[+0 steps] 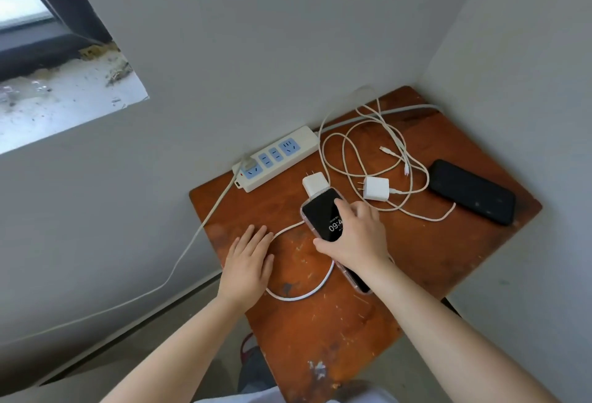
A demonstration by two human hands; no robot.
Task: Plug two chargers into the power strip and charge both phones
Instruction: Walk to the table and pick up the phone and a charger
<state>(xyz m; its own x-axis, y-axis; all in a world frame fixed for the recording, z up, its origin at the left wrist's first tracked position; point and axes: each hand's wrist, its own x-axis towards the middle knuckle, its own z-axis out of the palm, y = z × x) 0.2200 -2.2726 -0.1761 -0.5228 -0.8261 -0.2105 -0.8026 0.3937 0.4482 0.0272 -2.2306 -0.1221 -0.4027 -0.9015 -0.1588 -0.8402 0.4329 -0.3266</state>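
Note:
A white power strip (278, 158) with blue sockets lies along the wall at the table's far left. Two white charger bricks lie unplugged: one (315, 184) just below the strip, the other (376, 188) to its right among looped white cables (358, 159). My right hand (355, 235) grips a phone in a pink case (323, 220), its screen lit and a white cable (301, 293) running from it. My left hand (248, 261) rests flat on the table, fingers apart, beside that cable. A second, black phone (472, 191) lies dark at the right.
The worn orange-brown table (320, 332) sits in a corner between grey walls. The strip's own cord (179, 261) hangs off the left edge toward the floor. A window and dusty sill (64, 95) are at the upper left.

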